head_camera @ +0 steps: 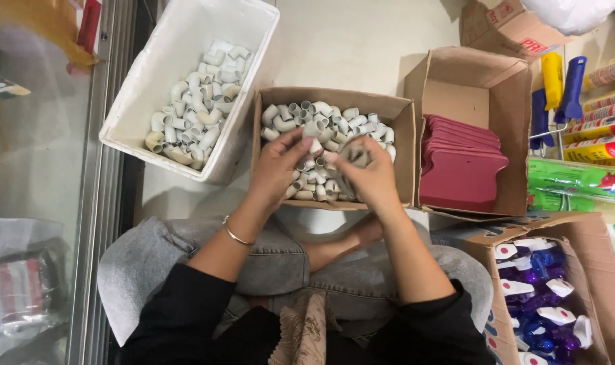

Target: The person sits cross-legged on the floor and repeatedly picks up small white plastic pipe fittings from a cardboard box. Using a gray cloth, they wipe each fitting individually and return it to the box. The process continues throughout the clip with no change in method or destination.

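While hands sort, cardboard box holds elbows

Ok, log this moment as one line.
left hand: holds elbow fitting | right hand: in fittings | cardboard box: on floor

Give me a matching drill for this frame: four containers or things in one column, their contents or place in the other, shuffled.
Things:
1. white plastic bin
2. middle cardboard box
3. tall cardboard box
4. lower-right cardboard box

Contents or place:
A. dark red flat pieces, stacked
B. spray bottles with purple liquid and white triggers
C. white pipe elbows, upper left, no hand in it
D. white pipe elbows, with the left hand and right hand inside

Pairs: 1-C, 2-D, 3-A, 4-B
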